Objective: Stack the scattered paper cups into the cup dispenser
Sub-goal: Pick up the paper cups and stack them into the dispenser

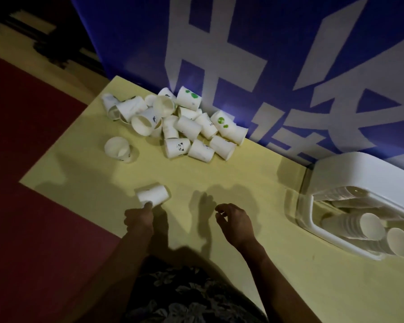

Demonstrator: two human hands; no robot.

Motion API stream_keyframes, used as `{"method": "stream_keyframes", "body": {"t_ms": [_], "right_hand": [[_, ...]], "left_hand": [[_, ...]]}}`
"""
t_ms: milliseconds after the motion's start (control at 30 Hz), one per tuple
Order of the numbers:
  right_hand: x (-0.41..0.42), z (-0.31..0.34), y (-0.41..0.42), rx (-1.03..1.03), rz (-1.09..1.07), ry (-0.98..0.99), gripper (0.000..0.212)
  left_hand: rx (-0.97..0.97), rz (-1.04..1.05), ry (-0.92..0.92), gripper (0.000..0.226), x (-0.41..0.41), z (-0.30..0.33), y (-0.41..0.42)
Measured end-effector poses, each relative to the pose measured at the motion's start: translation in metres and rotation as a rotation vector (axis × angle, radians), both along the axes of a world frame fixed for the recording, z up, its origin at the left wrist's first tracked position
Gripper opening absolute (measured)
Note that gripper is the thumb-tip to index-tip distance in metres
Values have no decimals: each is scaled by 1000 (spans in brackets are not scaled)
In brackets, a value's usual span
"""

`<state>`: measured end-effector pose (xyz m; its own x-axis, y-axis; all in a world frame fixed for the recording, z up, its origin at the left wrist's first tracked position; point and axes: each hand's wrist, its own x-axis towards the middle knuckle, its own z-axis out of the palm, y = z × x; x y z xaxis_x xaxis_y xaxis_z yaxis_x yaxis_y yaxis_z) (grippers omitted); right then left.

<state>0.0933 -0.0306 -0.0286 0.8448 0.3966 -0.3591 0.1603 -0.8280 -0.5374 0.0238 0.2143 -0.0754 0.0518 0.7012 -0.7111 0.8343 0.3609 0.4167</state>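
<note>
Paper cups lie scattered across my yellow table [219, 173], and the light is dim. Farthest left, one lone cup [117, 149] rests apart from the rest, its mouth turned up toward me. Just beyond it, against the blue banner [266, 43] with large white characters, sits the main pile of cups [175, 122], tumbled on their sides at every angle; a few carry green blotches and one shows a small panda face.

Nearer to me, a single cup [152, 194] lies on its side. My left hand [138, 220] reaches to it with curled fingers, the fingertips touching its near rim; whether I am truly pinching it or only touching it, I cannot tell. My right hand [233, 221] hovers close over the table, well clear of any cup, fingers loosely curled and holding nothing.

Far right, the white cup dispenser [350, 173] lies flat on the table beside the banner. Nested stacks of cups [364, 226] lie inside it, and their open mouths stick out past its near end toward the table edge.
</note>
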Motion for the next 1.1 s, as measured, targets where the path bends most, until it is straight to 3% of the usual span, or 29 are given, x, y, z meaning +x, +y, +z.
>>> {"method": "stream_keyframes", "body": {"t_ms": [67,233,400,533,667,767,967,1100], "right_hand": [[6,-3,25,-14,6,11,22],[32,-9,77,-68,-2,26,25],[73,-13,112,-146,50,-33,41],[113,-18,136,-248,122,-134,60],[144,-29,155,-334,206,-134,69],[149,-38,158,-407,196,-120,58],[127,-37,136,-336,51,-129,30],[102,-21,105,-232,-91,-259,18]], "left_hand": [[-3,-136,-99,45,3,-2,8],[61,-197,-279,21,21,0,32],[208,-507,-390,39,49,14,55],[231,-700,-452,33,71,24,68],[330,-937,-481,61,88,31,80],[377,-1024,-499,70,95,33,85],[446,-1114,-459,25,109,33,73],[470,-1196,-479,19,113,51,55]]}}
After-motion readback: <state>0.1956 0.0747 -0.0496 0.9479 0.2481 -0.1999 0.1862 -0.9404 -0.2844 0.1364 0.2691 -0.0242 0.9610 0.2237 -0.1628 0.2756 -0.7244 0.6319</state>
